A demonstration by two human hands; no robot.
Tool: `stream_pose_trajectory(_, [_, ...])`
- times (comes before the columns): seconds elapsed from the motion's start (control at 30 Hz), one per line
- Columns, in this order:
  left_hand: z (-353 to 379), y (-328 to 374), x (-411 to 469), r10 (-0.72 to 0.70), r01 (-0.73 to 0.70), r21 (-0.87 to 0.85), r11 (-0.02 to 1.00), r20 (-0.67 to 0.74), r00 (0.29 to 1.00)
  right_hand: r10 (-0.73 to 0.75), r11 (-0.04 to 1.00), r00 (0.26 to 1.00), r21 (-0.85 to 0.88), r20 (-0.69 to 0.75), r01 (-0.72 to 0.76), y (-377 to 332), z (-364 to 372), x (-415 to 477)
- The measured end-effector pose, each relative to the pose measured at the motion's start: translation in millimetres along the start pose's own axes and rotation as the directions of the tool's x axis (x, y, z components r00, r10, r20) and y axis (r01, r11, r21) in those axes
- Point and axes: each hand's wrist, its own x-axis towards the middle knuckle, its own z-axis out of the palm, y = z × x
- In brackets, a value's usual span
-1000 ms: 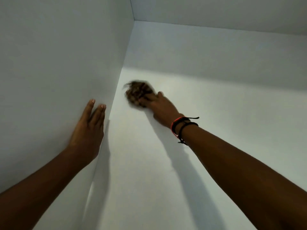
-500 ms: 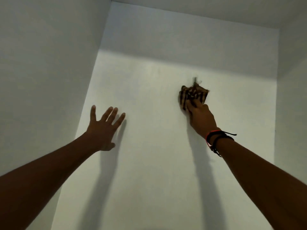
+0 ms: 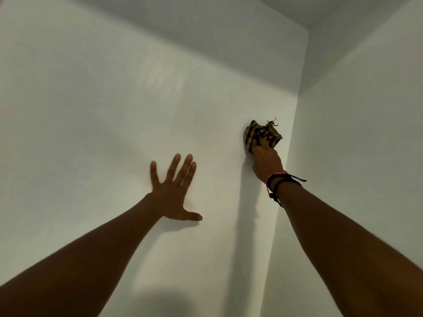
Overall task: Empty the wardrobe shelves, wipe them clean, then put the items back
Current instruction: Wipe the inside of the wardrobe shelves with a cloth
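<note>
The right hand grips a bunched, dark-patterned cloth and holds it against the white shelf, close to the right side wall. The left hand lies flat on the shelf, fingers spread and straight, well apart from the cloth. Red and black bracelets circle the right wrist.

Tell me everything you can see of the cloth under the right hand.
The cloth is a small bunched rag, tan with dark brown stripes, apparently woven fabric, with frayed threads sticking out at its far edge. It lies crumpled against the white shelf surface, just short of the corner with the right side wall. The right hand holds it there, with the fingers covering its near part.
</note>
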Motion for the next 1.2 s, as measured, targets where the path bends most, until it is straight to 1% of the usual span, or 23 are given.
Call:
stream_pose_trajectory(0.07, [1, 3, 1, -0.015, 0.015, 0.046, 0.999, 0.000, 1.000, -0.071, 0.991, 0.991, -0.102, 0.116, 0.083, 20, -7, 3])
stream_pose_trajectory(0.13, [-2, 9, 0, -0.045, 0.043, 0.061, 0.997, 0.027, 0.999, -0.077, 0.963, 0.978, -0.239, 0.193, 0.123, 40, -20, 0])
stream_pose_trajectory(0.23, [-5, 28, -1, -0.100, 0.096, 0.055, 0.994, 0.076, 0.992, -0.038, 0.844, 0.956, -0.502, 0.290, 0.186, 71, -31, -28])
stream_pose_trajectory(0.33, [-6, 42, -2, -0.184, 0.180, 0.044, 0.983, 0.096, 0.978, -0.075, 0.753, 0.902, -0.568, 0.426, 0.331, 92, -17, -62])
stream_pose_trajectory(0.4, [-5, 46, -4, -0.236, 0.233, 0.036, 0.972, 0.092, 0.967, -0.223, 0.683, 0.852, -0.548, 0.474, 0.484, 96, -11, -78])
stream_pose_trajectory(0.43, [-3, 48, -5, -0.259, 0.258, 0.030, 0.966, 0.085, 0.962, -0.319, 0.658, 0.837, -0.532, 0.444, 0.533, 102, -11, -79])
stream_pose_trajectory(0.5, [-1, 53, -7, -0.283, 0.281, 0.032, 0.959, 0.076, 0.956, -0.342, 0.656, 0.840, -0.533, 0.422, 0.535, 110, -21, -77])
stream_pose_trajectory(0.57, [0, 56, -6, -0.299, 0.298, 0.038, 0.954, 0.058, 0.952, -0.341, 0.754, 0.917, -0.523, 0.207, 0.399, 117, -31, -65])
stream_pose_trajectory(0.63, [-2, 59, -3, -0.303, 0.303, 0.013, 0.953, 0.034, 0.952, -0.243, 0.844, 0.970, -0.497, -0.017, 0.203, 120, -39, -52])
stream_pose_trajectory(0.67, [0, 62, -4, -0.303, 0.303, -0.006, 0.953, 0.031, 0.953, -0.175, 0.856, 0.984, -0.500, -0.042, 0.131, 124, -32, -53])
stream_pose_trajectory(0.7, [-1, 61, -2, -0.293, 0.294, -0.021, 0.956, 0.026, 0.956, -0.166, 0.862, 0.986, -0.486, -0.004, 0.143, 121, -25, -55])
stream_pose_trajectory(0.73, [3, 63, -5, -0.293, 0.294, -0.037, 0.955, 0.024, 0.956, -0.203, 0.863, 0.976, -0.456, 0.078, 0.216, 125, -4, -63])
stream_pose_trajectory(0.77, [6, 62, -6, -0.292, 0.293, -0.048, 0.955, 0.019, 0.956, -0.287, 0.847, 0.940, -0.410, 0.185, 0.340, 126, 16, -74])
stream_pose_trajectory(0.8, [12, 61, -9, -0.296, 0.296, -0.050, 0.954, 0.003, 0.955, -0.338, 0.816, 0.872, -0.352, 0.354, 0.459, 124, 34, -91])
stream_pose_trajectory(0.83, [17, 60, -12, -0.298, 0.297, -0.052, 0.953, -0.021, 0.954, -0.321, 0.836, 0.778, -0.224, 0.540, 0.501, 122, 52, -109])
stream_pose_trajectory(0.87, [23, 58, -16, -0.285, 0.282, -0.064, 0.957, -0.045, 0.958, -0.371, 0.797, 0.664, -0.144, 0.649, 0.586, 119, 62, -128])
stream_pose_trajectory(0.9, [31, 58, -22, -0.259, 0.254, -0.075, 0.964, -0.065, 0.964, -0.385, 0.704, 0.542, -0.142, 0.747, 0.696, 116, 62, -146])
stream_pose_trajectory(0.93, [40, 57, -25, -0.226, 0.218, -0.080, 0.973, -0.116, 0.967, -0.350, 0.691, 0.538, -0.176, 0.767, 0.701, 115, 56, -155])
stream_pose_trajectory(1.0, [61, 52, -31, -0.173, 0.165, -0.055, 0.985, -0.231, 0.957, -0.250, 0.712, 0.664, -0.331, 0.705, 0.619, 115, 36, -146])
stream_pose_trajectory(1.07, [74, 47, -33, -0.154, 0.154, -0.025, 0.988, -0.303, 0.940, -0.224, 0.753, 0.835, -0.455, 0.503, 0.476, 118, 15, -124])
stream_pose_trajectory(1.1, [74, 46, -34, -0.150, 0.154, -0.012, 0.988, -0.315, 0.937, -0.214, 0.755, 0.897, -0.517, 0.386, 0.402, 119, 8, -116])
stream_pose_trajectory(1.13, [75, 47, -34, -0.146, 0.147, -0.021, 0.989, -0.316, 0.937, -0.201, 0.766, 0.942, -0.556, 0.268, 0.322, 118, 13, -114])
stream_pose_trajectory(1.2, [71, 52, -36, -0.173, 0.171, -0.027, 0.985, -0.238, 0.956, -0.271, 0.797, 0.961, -0.545, 0.064, 0.261, 112, 33, -129])
